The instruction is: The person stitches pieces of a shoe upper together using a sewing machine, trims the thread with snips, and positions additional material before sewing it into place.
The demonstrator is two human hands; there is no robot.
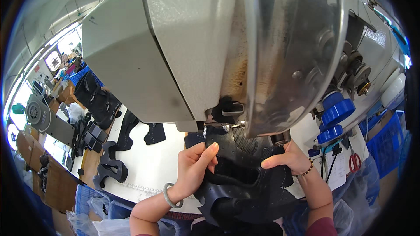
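Note:
A black moulded piece (249, 185) with curved cutouts and a meshed patch lies under the head of a large grey sewing machine (127, 48). Its near part hangs toward my lap. My left hand (194, 166), a pale bangle on the wrist, is closed at the piece's left edge, thumb on top and fingers curled. At the right edge, my right hand (291, 159) grips the piece with the thumb over it and fingers underneath, mostly hidden. The needle area (223, 127) sits just beyond my hands, partly covered by the machine's housing and a clear guard (302, 57).
Several black cut pieces (111, 168) lie on the white table (151, 166) at left. Red-handled scissors (354, 162) and blue thread spools (337, 112) are at right. A grey motor (48, 116), boxes and a blue crate (387, 144) stand around.

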